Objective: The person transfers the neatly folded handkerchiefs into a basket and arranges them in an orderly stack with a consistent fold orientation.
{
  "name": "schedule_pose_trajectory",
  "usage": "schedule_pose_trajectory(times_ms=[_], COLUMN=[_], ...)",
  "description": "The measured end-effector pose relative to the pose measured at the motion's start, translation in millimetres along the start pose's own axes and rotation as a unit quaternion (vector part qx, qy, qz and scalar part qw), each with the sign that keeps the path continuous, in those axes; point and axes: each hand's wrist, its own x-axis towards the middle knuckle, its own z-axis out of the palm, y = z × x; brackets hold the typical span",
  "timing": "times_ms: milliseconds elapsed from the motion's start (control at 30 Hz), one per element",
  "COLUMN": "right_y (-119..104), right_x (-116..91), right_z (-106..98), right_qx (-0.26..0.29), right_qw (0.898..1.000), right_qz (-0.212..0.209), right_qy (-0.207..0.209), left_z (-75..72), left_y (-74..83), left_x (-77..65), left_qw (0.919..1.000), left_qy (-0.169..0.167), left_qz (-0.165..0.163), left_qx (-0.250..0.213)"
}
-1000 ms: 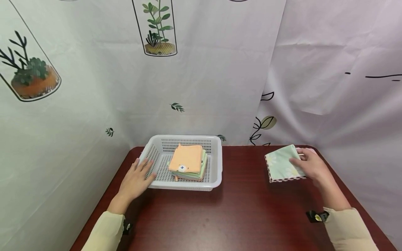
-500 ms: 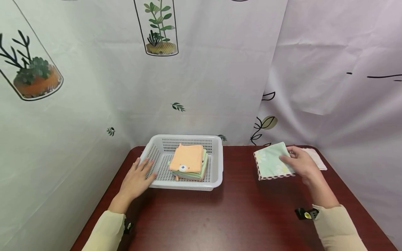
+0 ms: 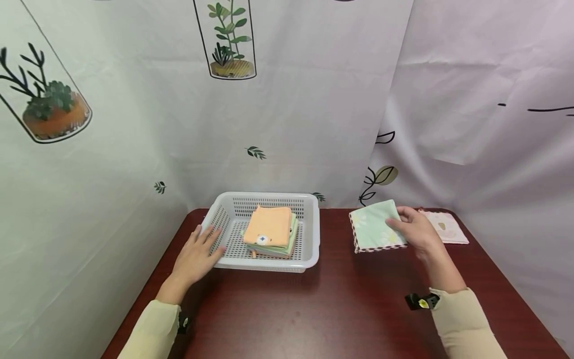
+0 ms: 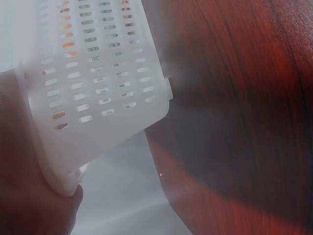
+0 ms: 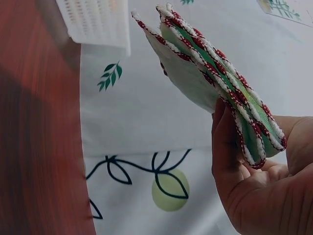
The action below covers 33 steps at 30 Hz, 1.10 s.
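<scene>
My right hand (image 3: 418, 230) pinches a folded pale green towel (image 3: 371, 228) between thumb and fingers, above the right half of the table. Daisy prints mark the towel, and a dark red and white braided trim runs along its edges; its folded layers (image 5: 220, 78) show in the right wrist view. At the left, my left hand (image 3: 196, 257) rests on the near left rim of a white plastic basket (image 3: 269, 265), fingers spread. In the basket lies a small stack of folded towels, an orange towel (image 3: 269, 225) on top of green ones (image 3: 292, 237).
A folded white and pink towel (image 3: 448, 229) lies at the table's back right corner. The dark red table (image 3: 296, 319) meets a white printed curtain (image 3: 287, 124) at the back and sides. The basket's slotted wall (image 4: 112, 139) fills much of the left wrist view.
My right hand has carried the green towel leftward from the back right corner, uncovering the white and pink towel beneath. My left hand and the basket have stayed in place.
</scene>
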Motion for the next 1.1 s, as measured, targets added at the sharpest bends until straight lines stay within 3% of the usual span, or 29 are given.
schedule_pose_trajectory(times_ms=[400, 833, 1100], right_y=[-8.6, -13.1, -15.3], right_x=[7.0, 17.9, 25.5], right_z=[22.1, 46.8, 62.9], right_qx=[0.043, 0.135, 0.143], right_qw=[0.999, 0.991, 0.989], right_qz=[0.005, 0.01, 0.009], right_qy=[0.003, -0.008, -0.018], left_z=[0.0, 0.5, 2.3], left_y=[2.0, -0.8, -2.8], left_x=[0.4, -0.1, 0.0], left_qw=[0.9999, 1.0, 1.0], left_qy=[-0.008, -0.004, 0.004], left_qz=[-0.006, -0.006, 0.001], left_qx=[-0.005, -0.001, -0.004])
